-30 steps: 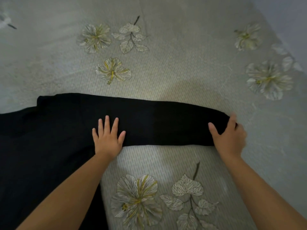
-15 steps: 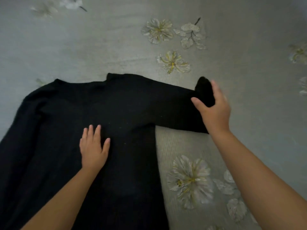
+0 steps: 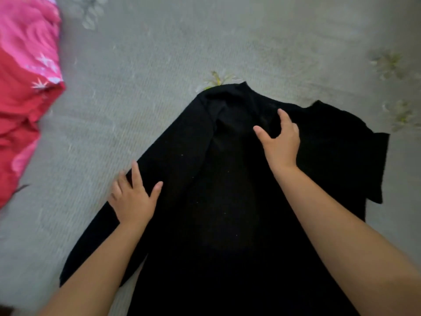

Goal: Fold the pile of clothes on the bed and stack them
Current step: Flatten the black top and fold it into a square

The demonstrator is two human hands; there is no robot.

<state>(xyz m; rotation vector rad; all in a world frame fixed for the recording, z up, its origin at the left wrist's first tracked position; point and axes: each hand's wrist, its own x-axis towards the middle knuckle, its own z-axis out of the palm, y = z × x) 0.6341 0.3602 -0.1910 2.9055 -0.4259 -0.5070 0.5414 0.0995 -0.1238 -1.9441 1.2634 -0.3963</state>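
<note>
we see the black garment (image 3: 227, 201) spread on the bed (image 3: 159, 53) under both hands; our left hand (image 3: 133, 197) grips its sleeve edge, our right hand (image 3: 281, 142) rests loosely open near the collar; pink-red clothes (image 3: 25, 87) lie far beyond the left hand

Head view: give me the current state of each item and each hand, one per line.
black garment: spread flat on the bed, right sleeve folded in over the body, left sleeve still out.
left hand: fingers curled on the left sleeve's edge, gripping it.
right hand: fingers spread, resting on the chest area.
pink and red clothes: heaped, unfolded, at far left.
bedspread: lying flat.
</note>
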